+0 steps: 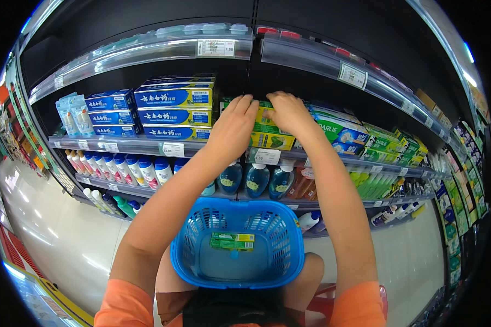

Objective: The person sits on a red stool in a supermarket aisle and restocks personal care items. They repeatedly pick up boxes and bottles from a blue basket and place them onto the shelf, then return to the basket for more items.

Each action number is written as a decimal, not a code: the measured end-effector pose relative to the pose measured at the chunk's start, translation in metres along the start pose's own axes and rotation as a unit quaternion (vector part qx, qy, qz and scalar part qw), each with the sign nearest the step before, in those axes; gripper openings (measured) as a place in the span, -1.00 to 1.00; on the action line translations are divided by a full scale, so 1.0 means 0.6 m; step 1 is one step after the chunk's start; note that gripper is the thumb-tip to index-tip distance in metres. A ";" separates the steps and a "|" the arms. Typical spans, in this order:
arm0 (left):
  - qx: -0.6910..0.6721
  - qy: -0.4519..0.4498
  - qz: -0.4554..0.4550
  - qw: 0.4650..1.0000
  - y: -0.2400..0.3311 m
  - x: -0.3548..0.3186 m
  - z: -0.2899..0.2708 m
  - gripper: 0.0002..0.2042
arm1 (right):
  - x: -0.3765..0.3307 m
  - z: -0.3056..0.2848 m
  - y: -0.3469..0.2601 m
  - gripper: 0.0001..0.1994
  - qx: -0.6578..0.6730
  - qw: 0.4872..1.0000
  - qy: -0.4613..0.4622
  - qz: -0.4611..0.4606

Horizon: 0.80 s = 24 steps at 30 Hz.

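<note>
Both my hands are at the middle shelf, on a stack of green and yellow toothpaste boxes (273,140). My left hand (234,124) reaches over the left part of the stack, its fingers close together and bent onto a box. From the right, my right hand (290,113) curls its fingers over the top of the same stack; its thumb is mostly hidden. Some of the yellow end faces show between the hands. A blue plastic basket (237,282) rests on my lap, with green and yellow toothpaste boxes (232,237) lying flat on its bottom.
Blue toothpaste boxes (172,99) are stacked to the left, green and white ones (338,131) to the right. Below stand blue bottles (257,180) and blue-capped bottles (147,170). An upper shelf (142,54) overhangs the boxes. A red stool (324,300) shows beneath me.
</note>
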<state>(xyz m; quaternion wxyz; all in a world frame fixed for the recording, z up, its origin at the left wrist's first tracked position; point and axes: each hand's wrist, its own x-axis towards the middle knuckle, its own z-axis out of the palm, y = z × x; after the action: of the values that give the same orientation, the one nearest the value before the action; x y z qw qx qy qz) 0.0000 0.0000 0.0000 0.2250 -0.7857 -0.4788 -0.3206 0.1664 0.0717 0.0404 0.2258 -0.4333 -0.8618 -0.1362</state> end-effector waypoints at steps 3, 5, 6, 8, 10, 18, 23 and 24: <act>0.058 -0.014 0.007 0.998 -0.016 0.022 0.030 -0.51 | -0.008 0.018 0.002 -0.67 -0.025 0.998 -0.049 0.010; 0.096 -0.018 0.020 0.995 -0.039 0.046 0.031 -0.55 | 0.004 0.007 -0.005 -0.68 -0.035 0.998 -0.051 0.002; 0.076 -0.059 0.002 0.995 -0.041 0.055 0.029 -0.56 | 0.002 0.005 -0.007 -0.68 -0.041 0.998 -0.043 -0.001; 0.038 -0.142 -0.034 0.989 -0.045 0.066 0.023 -0.59 | -0.003 0.000 -0.013 -0.70 -0.052 0.998 -0.028 -0.009; 0.030 -0.083 -0.022 0.996 -0.034 0.063 0.013 -0.60 | -0.015 -0.014 -0.013 -0.71 -0.053 0.998 0.026 -0.032; 0.046 0.116 0.074 0.990 0.009 0.055 -0.051 -0.75 | -0.073 -0.104 -0.042 -0.61 -0.071 0.989 0.126 -0.043; -0.002 -0.003 0.030 1.000 0.046 -0.014 -0.097 -0.61 | -0.142 -0.109 -0.071 -0.70 -0.005 0.994 0.093 -0.059; -0.011 -0.014 0.025 1.000 0.048 -0.046 -0.113 -0.63 | -0.158 -0.105 -0.087 -0.60 0.032 0.996 0.052 -0.065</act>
<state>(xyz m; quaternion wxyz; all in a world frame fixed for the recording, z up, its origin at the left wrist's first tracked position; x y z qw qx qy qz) -0.0029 -0.0741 0.0257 0.2175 -0.8040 -0.4589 -0.3093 0.1907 -0.0513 0.0446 0.2748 -0.3617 -0.8790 -0.1452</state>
